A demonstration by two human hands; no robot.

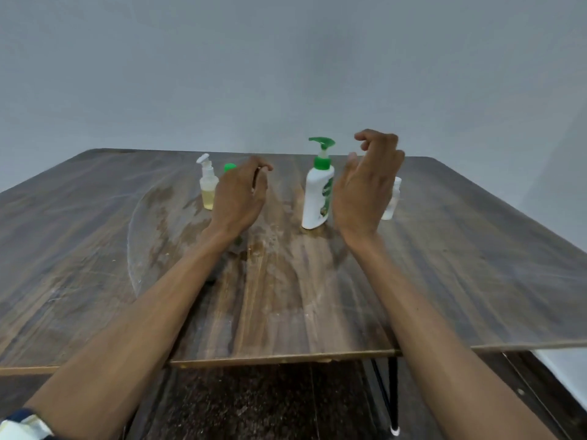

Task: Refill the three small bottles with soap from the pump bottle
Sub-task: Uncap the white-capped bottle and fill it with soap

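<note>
On the wooden table [444,249] the white pump bottle [316,198] with its green pump head stands upright at about one o'clock from the table's middle, nozzle pointing to nine o'clock. The right hand [365,185] hovers just beside it at its three o'clock, fingers spread wide and loosely curled, holding nothing and not visibly touching the bottle. Behind that hand, further toward three o'clock, a small clear bottle [391,198] is mostly hidden. The left hand [238,198] hangs at about eleven o'clock from centre, fingers curled narrow; whether it grips anything I cannot tell, since the hand itself covers the spot. A green cap [230,167] peeks above its knuckles, likely the top of a second small bottle, though its body is hidden. At the left hand's nine o'clock stands a small pump-top bottle [208,185] holding some yellowish liquid. The tabletop around the bottles shows pale smears and wet-looking patches. The risks follow from this: a slick surface could let the tall, narrow pump bottle skid or tip when the head is pressed one-handed; the right hand's back could knock over the half-hidden bottle behind it; and a small bottle held off-line beneath the nozzle would send soap down its side instead of in.
</note>
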